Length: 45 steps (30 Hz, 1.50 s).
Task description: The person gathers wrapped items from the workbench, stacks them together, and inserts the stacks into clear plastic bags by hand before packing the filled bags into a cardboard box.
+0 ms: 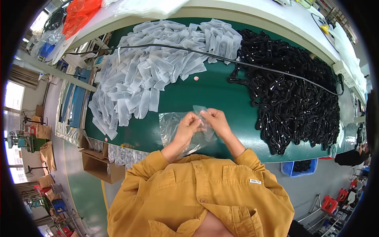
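Note:
Both my hands meet over the near edge of the green table [177, 94]. My left hand [188, 127] is closed, its fingertips pinching the side of a small translucent bag [200, 109]. Opposite it, my right hand [215, 120] pinches the same bag between thumb and fingers. Under and beside my hands lies a larger clear plastic bag [169, 122]. Beyond them to the left spreads a big pile of translucent small bags [146, 67]. On the right is a heap of coiled black cables [284, 87].
A black cord [177, 48] crosses above the table below a white shelf [221, 12]. A power strip [345, 73] is at the right. Below the table edge are a cardboard box [100, 168] at left and a blue bin [298, 168] at right.

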Available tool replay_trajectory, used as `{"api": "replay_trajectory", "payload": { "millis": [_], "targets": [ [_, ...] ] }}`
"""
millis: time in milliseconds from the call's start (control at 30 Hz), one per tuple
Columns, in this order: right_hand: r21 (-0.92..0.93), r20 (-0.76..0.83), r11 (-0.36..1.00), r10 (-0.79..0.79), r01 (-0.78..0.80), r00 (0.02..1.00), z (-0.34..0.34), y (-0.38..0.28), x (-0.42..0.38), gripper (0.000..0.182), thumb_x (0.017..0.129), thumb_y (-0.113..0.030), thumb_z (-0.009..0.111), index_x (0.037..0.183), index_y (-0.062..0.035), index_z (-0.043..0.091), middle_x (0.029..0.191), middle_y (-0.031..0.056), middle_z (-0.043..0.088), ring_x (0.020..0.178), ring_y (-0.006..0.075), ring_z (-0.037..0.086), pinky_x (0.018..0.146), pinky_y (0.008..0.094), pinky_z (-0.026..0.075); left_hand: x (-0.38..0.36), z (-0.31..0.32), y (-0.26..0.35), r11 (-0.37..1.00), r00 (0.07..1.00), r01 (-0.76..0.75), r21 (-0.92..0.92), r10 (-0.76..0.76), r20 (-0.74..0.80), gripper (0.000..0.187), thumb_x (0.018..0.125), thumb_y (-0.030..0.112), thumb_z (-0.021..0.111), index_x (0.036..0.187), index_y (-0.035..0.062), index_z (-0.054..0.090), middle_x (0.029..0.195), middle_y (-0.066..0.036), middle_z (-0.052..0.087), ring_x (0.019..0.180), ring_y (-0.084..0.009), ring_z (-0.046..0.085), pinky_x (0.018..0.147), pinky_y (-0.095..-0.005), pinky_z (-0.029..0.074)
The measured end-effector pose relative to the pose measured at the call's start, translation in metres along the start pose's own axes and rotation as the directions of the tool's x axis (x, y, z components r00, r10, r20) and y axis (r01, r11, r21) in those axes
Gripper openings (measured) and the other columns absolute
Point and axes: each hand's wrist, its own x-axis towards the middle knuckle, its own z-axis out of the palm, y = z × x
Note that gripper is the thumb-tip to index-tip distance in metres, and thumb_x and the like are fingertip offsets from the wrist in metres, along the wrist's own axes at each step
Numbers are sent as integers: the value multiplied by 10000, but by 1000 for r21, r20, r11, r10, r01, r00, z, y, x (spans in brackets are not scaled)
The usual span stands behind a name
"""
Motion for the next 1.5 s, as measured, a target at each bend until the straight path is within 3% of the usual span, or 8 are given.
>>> {"api": "replay_trajectory", "payload": {
  "millis": [233,467,733,967,1100,1200,1367,1500],
  "targets": [
    [-791,-316,612,-414,5,854,-109,3,-13,401,822,-264,745,618,-15,507,512,138,481,457,297,493,498,412,401,28,-46,-10,829,984,-48,-557,-56,-168,102,1008,73,482,907,65,484,851,-116,610,672,-173,570,626,-330,530],
    [-768,70,315,-825,558,561,-76,-58,-74,148,760,43,661,879,-22,601,828,139,613,733,318,610,622,386,493,34,34,13,960,933,-193,203,244,-266,125,1038,139,459,943,69,415,944,-172,692,458,-46,426,376,-220,358],
    [-614,423,380,-582,692,695,-38,24,-13,645,886,-114,602,1469,-34,338,1076,208,620,772,357,636,683,430,524,2,95,-7,887,924,-287,362,158,347,123,1020,125,489,928,61,437,1039,-129,724,511,-61,467,472,-235,400],
    [365,-401,931,162,-5,902,-94,58,24,565,974,-362,598,1410,-84,368,915,94,659,669,154,584,584,292,502,-8,96,-3,463,748,-663,588,389,538,103,873,52,659,944,44,586,1063,-86,629,817,-229,636,699,-342,514],
    [-594,-335,733,-599,331,727,-135,93,16,495,903,-153,659,1335,-28,452,969,134,662,911,280,629,753,405,506,23,73,-40,377,742,-670,640,369,560,161,847,4,645,999,44,614,1031,-113,549,876,-292,624,724,-389,528],
    [-954,202,159,-282,253,938,-144,98,-31,245,858,-77,585,1090,-9,619,977,228,667,919,392,650,805,494,512,48,71,-58,440,792,-610,659,309,527,178,858,-7,605,1030,36,621,1044,-123,546,921,-324,619,778,-408,524],
    [-890,391,431,555,149,734,-66,-69,-70,267,944,-290,605,919,-48,715,820,186,696,837,279,687,762,378,521,39,55,-41,557,750,-631,540,258,609,566,876,112,625,1416,71,463,1436,-187,419,1408,-390,311,1145,-464,299],
    [-567,324,824,201,20,925,-57,-112,-1,243,965,-220,623,1089,-19,681,1036,82,667,922,135,628,800,283,509,16,-19,-39,540,835,-545,641,421,355,663,868,241,643,1449,46,389,1481,-218,353,1436,-427,241,1169,-487,235]
  ]
}}
